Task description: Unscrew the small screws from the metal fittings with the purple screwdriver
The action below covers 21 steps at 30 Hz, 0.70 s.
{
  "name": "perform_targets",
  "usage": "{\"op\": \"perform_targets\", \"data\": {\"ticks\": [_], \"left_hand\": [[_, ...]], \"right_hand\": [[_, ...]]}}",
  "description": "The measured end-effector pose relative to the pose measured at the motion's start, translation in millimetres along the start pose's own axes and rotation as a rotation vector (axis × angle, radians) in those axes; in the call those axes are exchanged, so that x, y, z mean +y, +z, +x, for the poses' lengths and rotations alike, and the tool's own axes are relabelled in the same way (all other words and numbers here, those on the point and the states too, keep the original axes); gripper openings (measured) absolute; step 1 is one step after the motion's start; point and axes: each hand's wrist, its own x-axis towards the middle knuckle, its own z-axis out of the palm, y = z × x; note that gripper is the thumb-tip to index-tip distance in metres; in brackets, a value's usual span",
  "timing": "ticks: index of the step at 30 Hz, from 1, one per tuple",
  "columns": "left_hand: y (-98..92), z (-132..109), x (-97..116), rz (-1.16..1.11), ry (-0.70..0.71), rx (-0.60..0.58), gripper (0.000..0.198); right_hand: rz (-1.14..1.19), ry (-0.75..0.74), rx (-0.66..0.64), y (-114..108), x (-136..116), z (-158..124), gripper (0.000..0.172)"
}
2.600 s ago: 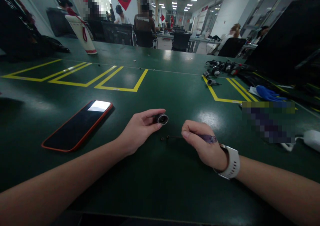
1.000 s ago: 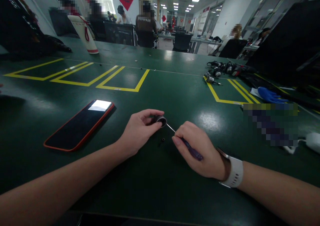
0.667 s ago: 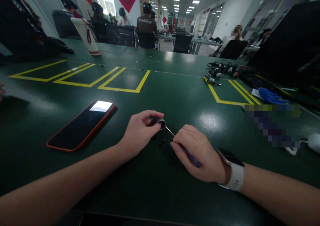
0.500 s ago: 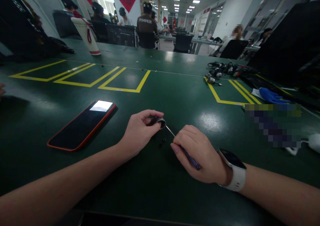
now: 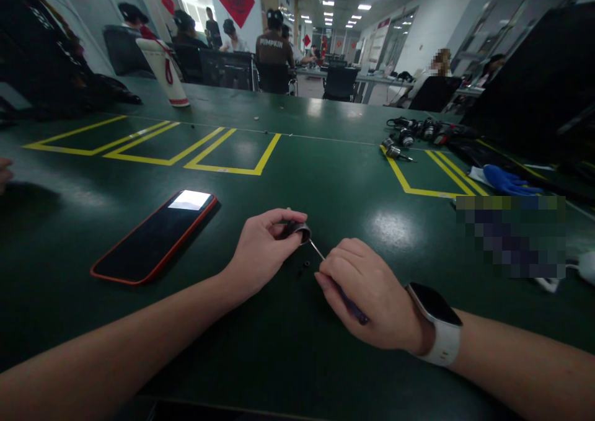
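Note:
Between the thumb and fingers of my left hand point(image 5: 264, 247) is a small dark metal cup-shaped part point(image 5: 303, 230), its open round end turned toward my right hand. My right hand point(image 5: 360, 291) is closed round the dark purple handle of a screwdriver point(image 5: 349, 302). The thin shaft points up and left, and its tip is at the mouth of the metal part; how far it reaches inside is hidden. Just below, tiny dark pieces point(image 5: 305, 265) lie on the green table point(image 5: 279, 359). A watch with a white strap is on my right wrist.
A phone in a red case point(image 5: 155, 238) lies left of my hands. Metal parts point(image 5: 404, 136), a blue glove point(image 5: 509, 179) and a blurred-out patch point(image 5: 511, 235) are at the right. A white cup-like container point(image 5: 166, 74) stands farther back. Another person's fingers point(image 5: 4, 172) show at the left edge.
The view has shifted slightly. My right hand and the screwdriver have tilted a little, with the handle end now slightly lower and more to the left. Both hands keep their hold.

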Motion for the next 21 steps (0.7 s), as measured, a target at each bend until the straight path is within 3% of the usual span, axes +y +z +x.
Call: {"op": "perform_targets", "data": {"ticks": [8, 12, 15, 18, 21], "left_hand": [[0.4, 0.8, -8.5, 0.024, 0.036, 0.011, 0.023], [-1.3, 2.4, -6.6, 0.019, 0.015, 0.018, 0.024], [-3.8, 4.1, -2.2, -0.032, -0.051, 0.017, 0.028], [-5.8, 5.3, 1.1, -0.125, -0.113, 0.035, 0.031], [-6.3, 5.9, 1.6, -0.175, -0.133, 0.051, 0.031]], "right_hand": [[-0.021, -0.035, 0.034, 2.6, -2.5, -0.4, 0.018], [0.161, -0.007, 0.128, -2.7, -0.2, -1.8, 0.017], [0.405, 0.190, 0.224, -6.2, 3.4, -2.8, 0.027], [0.604, 0.417, 0.214, -6.8, 8.3, -2.8, 0.038], [0.699, 0.492, 0.196, -5.6, 11.7, -1.7, 0.039]]}}
